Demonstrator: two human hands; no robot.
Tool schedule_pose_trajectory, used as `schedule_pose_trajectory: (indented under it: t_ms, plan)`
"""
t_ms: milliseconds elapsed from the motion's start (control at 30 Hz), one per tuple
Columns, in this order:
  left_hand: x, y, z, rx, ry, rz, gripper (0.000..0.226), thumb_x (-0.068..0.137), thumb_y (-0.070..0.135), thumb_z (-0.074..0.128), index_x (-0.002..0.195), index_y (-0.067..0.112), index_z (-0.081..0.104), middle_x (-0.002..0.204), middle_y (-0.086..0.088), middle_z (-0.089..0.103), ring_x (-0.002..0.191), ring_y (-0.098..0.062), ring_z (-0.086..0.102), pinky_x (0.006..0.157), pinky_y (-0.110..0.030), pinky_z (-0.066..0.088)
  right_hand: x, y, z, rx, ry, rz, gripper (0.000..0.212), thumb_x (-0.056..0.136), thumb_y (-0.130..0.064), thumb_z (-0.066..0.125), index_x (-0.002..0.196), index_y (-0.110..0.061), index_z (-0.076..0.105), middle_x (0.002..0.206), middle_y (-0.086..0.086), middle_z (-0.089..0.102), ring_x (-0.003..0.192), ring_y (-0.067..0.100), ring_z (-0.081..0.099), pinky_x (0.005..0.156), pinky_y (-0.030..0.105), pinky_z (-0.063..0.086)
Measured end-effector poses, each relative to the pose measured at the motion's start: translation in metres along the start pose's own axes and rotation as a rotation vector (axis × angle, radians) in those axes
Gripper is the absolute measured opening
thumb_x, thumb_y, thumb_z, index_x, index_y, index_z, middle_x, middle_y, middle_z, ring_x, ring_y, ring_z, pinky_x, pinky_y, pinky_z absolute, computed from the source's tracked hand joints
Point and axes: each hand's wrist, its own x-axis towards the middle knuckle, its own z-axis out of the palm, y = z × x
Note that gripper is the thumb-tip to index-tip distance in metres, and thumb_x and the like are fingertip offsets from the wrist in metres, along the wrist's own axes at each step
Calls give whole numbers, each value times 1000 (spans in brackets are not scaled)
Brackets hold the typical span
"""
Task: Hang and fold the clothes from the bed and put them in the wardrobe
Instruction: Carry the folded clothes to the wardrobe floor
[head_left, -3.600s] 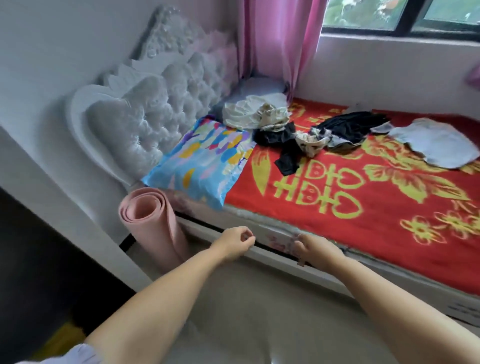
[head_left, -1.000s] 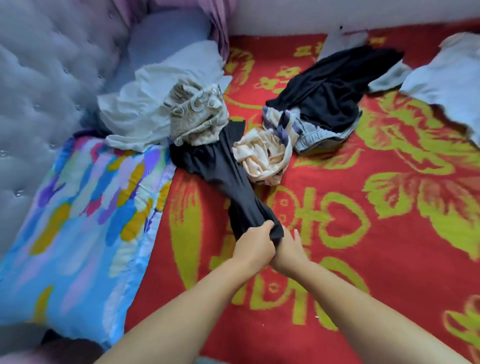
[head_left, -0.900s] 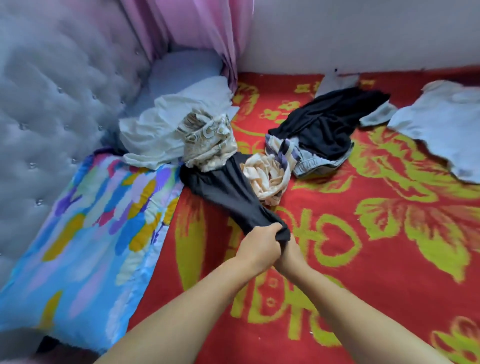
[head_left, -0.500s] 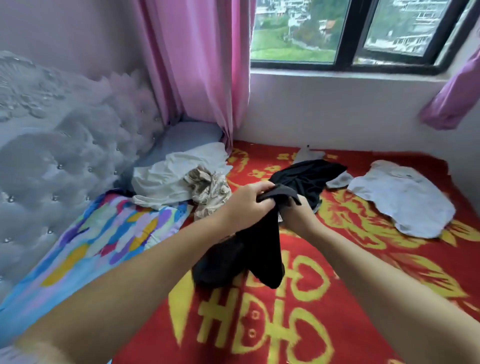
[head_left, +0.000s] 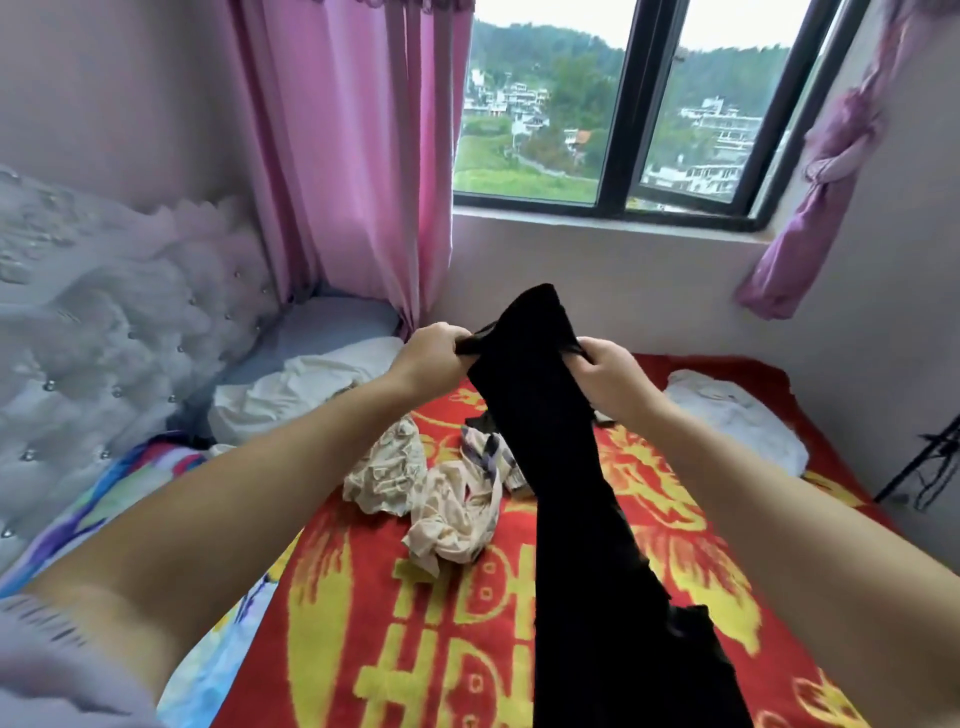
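A long black garment (head_left: 571, 493) hangs in the air over the bed, its top held up at chest height. My left hand (head_left: 434, 353) grips its upper left edge and my right hand (head_left: 608, 366) grips its upper right edge. The cloth trails down to the bottom of the view. Below it on the red and yellow bedspread (head_left: 467, 649) lie a crumpled beige patterned garment (head_left: 452, 514), a cream garment (head_left: 291, 389) near the headboard and a white garment (head_left: 737, 421) at the far right. No wardrobe is in view.
A tufted white headboard (head_left: 114, 332) fills the left side, with a colourful pillow (head_left: 104, 499) below it. Pink curtains (head_left: 353, 156) hang in the corner beside a dark-framed window (head_left: 623, 104). A knotted purple curtain (head_left: 810, 197) hangs at the right wall.
Both hands took hold of the black garment on the bed, lifted it off the pile and have now raised it higher and spread its top apart.
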Motion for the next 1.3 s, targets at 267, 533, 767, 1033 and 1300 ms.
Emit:
schedule_pose_trajectory:
  t_ms: [267, 533, 767, 1033, 1300]
  plan:
    - [0, -8, 0, -670, -52, -371, 11, 93, 20, 59, 98, 12, 54, 86, -7, 62, 70, -16, 59, 68, -31, 42, -2, -35, -26, 431, 2, 138, 33, 101, -25, 44, 78, -4, 55, 48, 3, 40, 33, 13, 42, 38, 23, 36]
    - [-41, -5, 65, -547, -663, -161, 31, 76, 49, 72, 105, 45, 61, 105, 17, 69, 101, -3, 65, 81, -18, 50, 4, -71, -55, 903, 235, 178, 27, 100, -17, 40, 74, -13, 42, 38, -5, 36, 30, 10, 38, 33, 16, 33]
    - [-14, -21, 61, -330, -456, -115, 8, 85, 29, 69, 83, 36, 66, 73, 22, 68, 71, 8, 64, 59, -5, 42, -12, -11, -93, 1070, 574, 376, 23, 96, -19, 45, 73, -16, 42, 39, -7, 34, 32, 7, 33, 33, 15, 27]
    - [-11, 8, 73, -336, -354, -4, 23, 101, 28, 45, 110, 18, 64, 101, 4, 68, 99, -14, 63, 73, -9, 44, -30, 46, -110, 854, 579, 699, 24, 96, -17, 47, 72, -15, 45, 51, -1, 39, 27, 7, 35, 33, 12, 33]
    - [-10, 77, 57, -478, -328, 271, 30, 95, 0, 49, 118, 9, 65, 115, -4, 66, 109, -12, 59, 99, -21, 42, -35, 4, -79, -127, -344, 217, 61, 92, -43, 58, 143, -15, 40, 143, 2, 47, 127, 15, 47, 101, 23, 37]
